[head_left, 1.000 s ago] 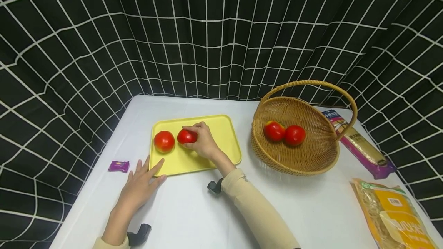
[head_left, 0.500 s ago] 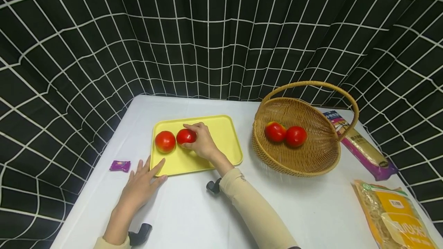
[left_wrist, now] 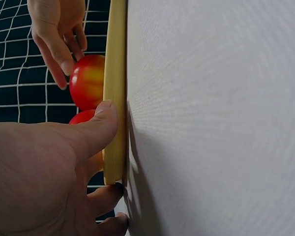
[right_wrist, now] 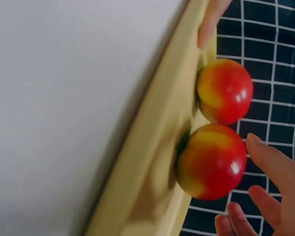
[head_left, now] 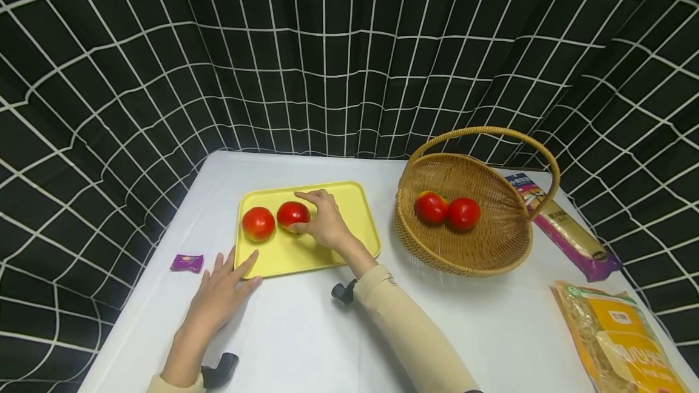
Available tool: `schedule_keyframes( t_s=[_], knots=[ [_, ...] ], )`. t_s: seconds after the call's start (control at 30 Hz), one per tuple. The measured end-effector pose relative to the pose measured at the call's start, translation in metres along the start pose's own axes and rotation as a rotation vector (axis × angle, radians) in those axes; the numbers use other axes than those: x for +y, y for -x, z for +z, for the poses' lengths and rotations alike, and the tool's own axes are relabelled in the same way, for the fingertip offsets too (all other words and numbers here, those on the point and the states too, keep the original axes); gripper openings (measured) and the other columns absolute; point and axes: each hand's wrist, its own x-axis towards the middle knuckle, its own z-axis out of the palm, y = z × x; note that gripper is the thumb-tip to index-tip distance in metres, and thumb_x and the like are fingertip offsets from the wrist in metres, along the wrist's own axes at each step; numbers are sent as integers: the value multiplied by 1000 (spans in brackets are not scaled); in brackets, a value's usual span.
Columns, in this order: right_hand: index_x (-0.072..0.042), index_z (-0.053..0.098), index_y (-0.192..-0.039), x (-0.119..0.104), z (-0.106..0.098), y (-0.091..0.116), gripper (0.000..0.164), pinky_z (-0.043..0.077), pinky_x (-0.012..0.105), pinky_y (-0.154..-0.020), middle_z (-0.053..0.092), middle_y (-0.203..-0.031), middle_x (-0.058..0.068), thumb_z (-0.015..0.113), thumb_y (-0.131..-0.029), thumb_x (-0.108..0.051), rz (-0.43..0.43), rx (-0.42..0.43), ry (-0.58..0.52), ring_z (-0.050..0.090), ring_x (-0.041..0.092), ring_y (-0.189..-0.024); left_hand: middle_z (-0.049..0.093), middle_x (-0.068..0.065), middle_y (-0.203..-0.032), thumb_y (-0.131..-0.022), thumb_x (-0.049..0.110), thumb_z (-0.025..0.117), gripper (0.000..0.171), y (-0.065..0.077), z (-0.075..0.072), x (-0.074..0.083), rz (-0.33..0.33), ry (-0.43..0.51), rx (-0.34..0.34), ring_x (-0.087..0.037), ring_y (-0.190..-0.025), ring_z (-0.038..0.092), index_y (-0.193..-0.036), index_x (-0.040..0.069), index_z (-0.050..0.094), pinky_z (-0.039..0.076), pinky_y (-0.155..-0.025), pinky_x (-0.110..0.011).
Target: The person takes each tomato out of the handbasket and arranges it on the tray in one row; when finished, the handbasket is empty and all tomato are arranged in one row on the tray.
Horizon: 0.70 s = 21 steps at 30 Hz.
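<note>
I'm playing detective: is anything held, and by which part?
Nothing looks gripped: the right hand is open by a tomato; the left hand touches one corner of the tray.

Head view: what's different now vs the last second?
The right hand has let the right-hand red fruit on the yellow tray out of its grip: the fingers have spread, the upper ones lifting off and back; whether any fingertip still touches is unclear. Unchanged: left hand at the tray's near left corner, the other tray fruit, basket.
</note>
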Motion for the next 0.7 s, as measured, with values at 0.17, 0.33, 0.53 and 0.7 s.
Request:
schedule_keyframes(
  t_s=[0.17, 0.33, 0.53, 0.7],
  knots=[
    [-18, 60, -152, 0, -17, 4, 74, 46, 48, -121, 53, -150, 13, 90, -85, -12, -21, 15, 8, 46, 33, -143, 9, -32, -173, -108, 44, 56, 68, -1, 1, -1, 6, -10, 3, -60, -158, -1, -166, 15, 36, 1, -124, -78],
    [-17, 61, -151, -1, -36, 10, 73, 43, 49, -123, 54, -149, 13, 90, -85, -12, -57, 51, 24, 47, 33, -144, 8, -32, -174, -108, 45, 56, 68, -2, 3, -3, 0, -1, -6, -60, -159, -3, -166, 15, 36, -1, -124, -78],
    [-18, 60, -152, -9, -68, 26, 75, 43, 53, -122, 55, -152, 11, 91, -85, -18, -118, 98, 53, 48, 33, -145, 6, -31, -174, -108, 46, 55, 69, -2, 3, -3, -7, -3, -12, -59, -159, -4, -166, 15, 34, -2, -125, -77],
    [-18, 57, -154, -13, -108, 44, 77, 42, 51, -125, 54, -158, 8, 90, -85, -16, -160, 109, -12, 49, 31, -147, 5, -31, -174, -108, 46, 54, 69, -2, 3, -3, -8, -11, -16, -60, -159, -4, -166, 15, 34, -1, -125, -77]
  ],
)
